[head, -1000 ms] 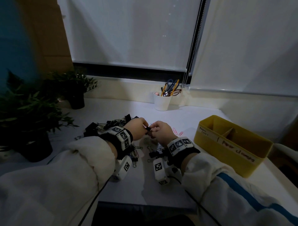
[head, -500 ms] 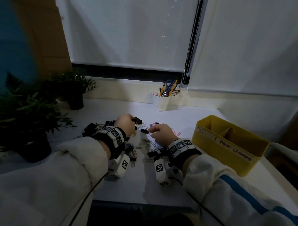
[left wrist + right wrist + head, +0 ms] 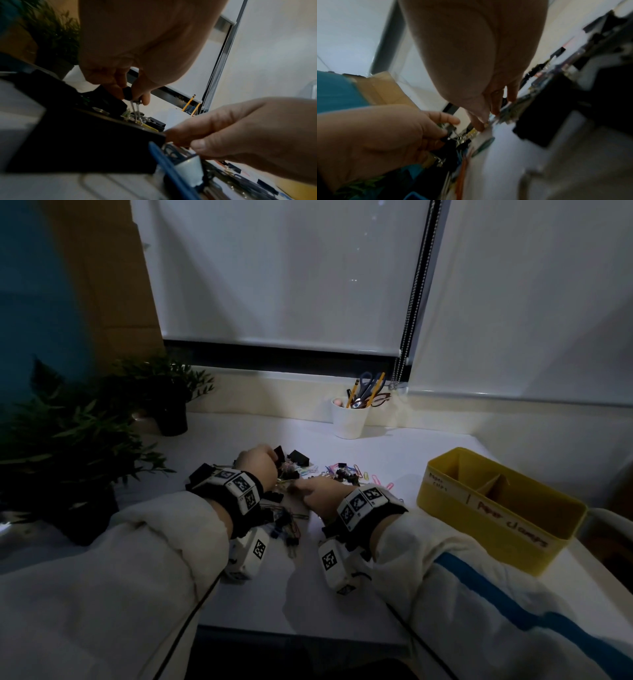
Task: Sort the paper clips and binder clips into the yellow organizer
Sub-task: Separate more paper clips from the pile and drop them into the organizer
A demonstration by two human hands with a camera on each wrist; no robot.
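Note:
A mixed pile of coloured paper clips [image 3: 337, 471] and black binder clips [image 3: 297, 457] lies on the white table between my hands. My left hand [image 3: 274, 456] pinches a small black binder clip [image 3: 127, 93] between thumb and fingers; its wire handles hang down over the pile. That clip also shows in the right wrist view, in my left hand [image 3: 448, 133]. My right hand [image 3: 297, 487] reaches down with fairly straight fingers [image 3: 494, 106], their tips touching paper clips on the table. The yellow organizer [image 3: 534, 556] stands to the right, away from both hands, with labelled compartments.
A white cup [image 3: 350, 421] with pencils and scissors stands at the back by the window sill. Two potted plants [image 3: 72, 440] [image 3: 168, 402] fill the left side. More binder clips [image 3: 286, 525] lie under my left wrist. The table's front edge [image 3: 301, 630] is close to me.
The hands, held together at one clip a second ago, have parted. My left hand moved away with a black binder clip; my right hand dropped onto the paper clips.

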